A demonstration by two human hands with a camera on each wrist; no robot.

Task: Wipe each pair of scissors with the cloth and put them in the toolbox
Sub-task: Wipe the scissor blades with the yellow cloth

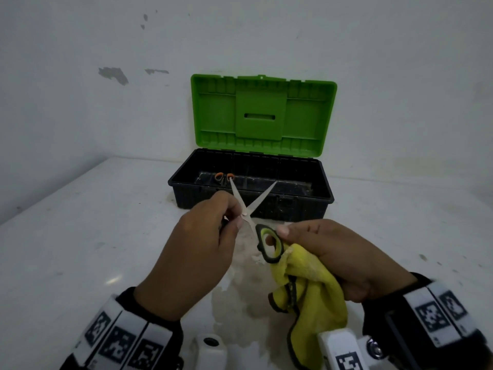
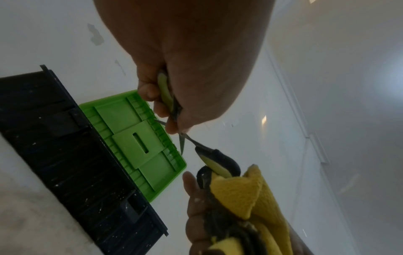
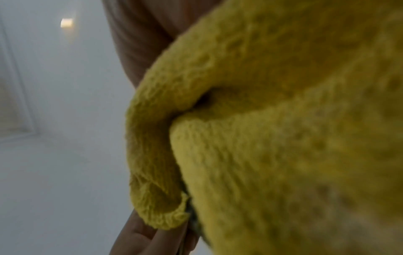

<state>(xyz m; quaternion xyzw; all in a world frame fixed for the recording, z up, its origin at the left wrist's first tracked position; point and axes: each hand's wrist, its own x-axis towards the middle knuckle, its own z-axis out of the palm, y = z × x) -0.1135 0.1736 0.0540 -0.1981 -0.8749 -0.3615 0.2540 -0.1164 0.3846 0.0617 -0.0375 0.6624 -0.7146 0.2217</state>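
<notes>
Green-and-black scissors hang above the table with their blades spread wide, pointing at the toolbox. My left hand grips one handle near the pivot. My right hand holds a bunched yellow cloth and has its thumb at the other handle loop. That cloth fills the right wrist view. The toolbox stands open, its green lid upright against the wall. Orange-handled scissors lie inside at the left.
The toolbox stands at the back of a white table, against a white wall. A pale stain marks the table below my hands. A white device shows at the bottom edge.
</notes>
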